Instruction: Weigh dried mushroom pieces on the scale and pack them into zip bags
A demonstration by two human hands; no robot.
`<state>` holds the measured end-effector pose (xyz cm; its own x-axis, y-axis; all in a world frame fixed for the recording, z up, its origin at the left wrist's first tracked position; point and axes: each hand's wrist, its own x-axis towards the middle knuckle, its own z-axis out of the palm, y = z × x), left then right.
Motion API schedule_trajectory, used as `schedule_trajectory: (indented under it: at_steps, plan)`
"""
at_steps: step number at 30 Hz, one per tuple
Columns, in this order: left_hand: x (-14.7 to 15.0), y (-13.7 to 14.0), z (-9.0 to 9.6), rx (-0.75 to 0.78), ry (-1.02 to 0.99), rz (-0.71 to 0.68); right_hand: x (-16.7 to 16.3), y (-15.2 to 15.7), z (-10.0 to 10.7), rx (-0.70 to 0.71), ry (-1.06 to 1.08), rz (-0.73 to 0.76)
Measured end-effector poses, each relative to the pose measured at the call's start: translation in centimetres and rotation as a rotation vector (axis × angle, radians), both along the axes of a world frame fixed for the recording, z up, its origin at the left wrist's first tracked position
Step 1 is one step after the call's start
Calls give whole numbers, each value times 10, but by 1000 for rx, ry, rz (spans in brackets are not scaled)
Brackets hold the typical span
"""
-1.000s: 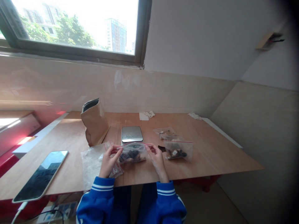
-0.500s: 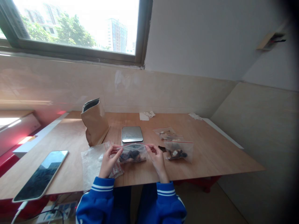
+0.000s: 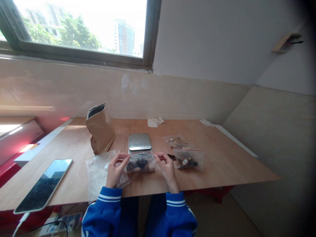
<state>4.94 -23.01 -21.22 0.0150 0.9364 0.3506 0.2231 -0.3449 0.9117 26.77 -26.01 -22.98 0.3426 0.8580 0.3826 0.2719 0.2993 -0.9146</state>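
Note:
A clear zip bag (image 3: 141, 164) with dark, dried-looking pieces inside sits near the table's front edge. My left hand (image 3: 116, 168) pinches the left end of its red-lined top, and my right hand (image 3: 166, 168) pinches the right end. Between the hands the bag's mouth forms a narrow gap. Under and beside my left hand lie flat clear plastic bags (image 3: 95, 172). Just behind the held bag is a flat silver scale (image 3: 139, 142). To the right of my right hand stands another filled zip bag (image 3: 189, 161), with more zip bags (image 3: 177, 140) behind it.
A brown paper bag (image 3: 100, 131) stands open-topped at the back left. A phone (image 3: 44, 186) with a white cable lies at the left front. Crumpled white paper (image 3: 156, 122) rests by the wall. Below the table's left side is a power strip (image 3: 65, 222).
The gap in the held bag's mouth looks narrower than before. Both hands keep their pinch at the ends and have barely shifted.

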Motion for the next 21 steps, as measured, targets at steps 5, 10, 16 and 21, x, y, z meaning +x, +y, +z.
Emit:
schedule_trajectory:
  at_steps: [5, 10, 16, 21]
  plan:
    - [1, 0, -3, -10, 5, -5, 1, 1, -1, 49, -25, -44]
    - [6, 1, -6, -51, -61, -42, -2, 2, -4, 34, 25, -66]
    - [11, 0, -5, -115, -167, -151, -7, 2, -8, -39, 181, 30]
    - [11, 0, -4, -129, -154, -134, -11, 3, -10, -54, 250, 100]
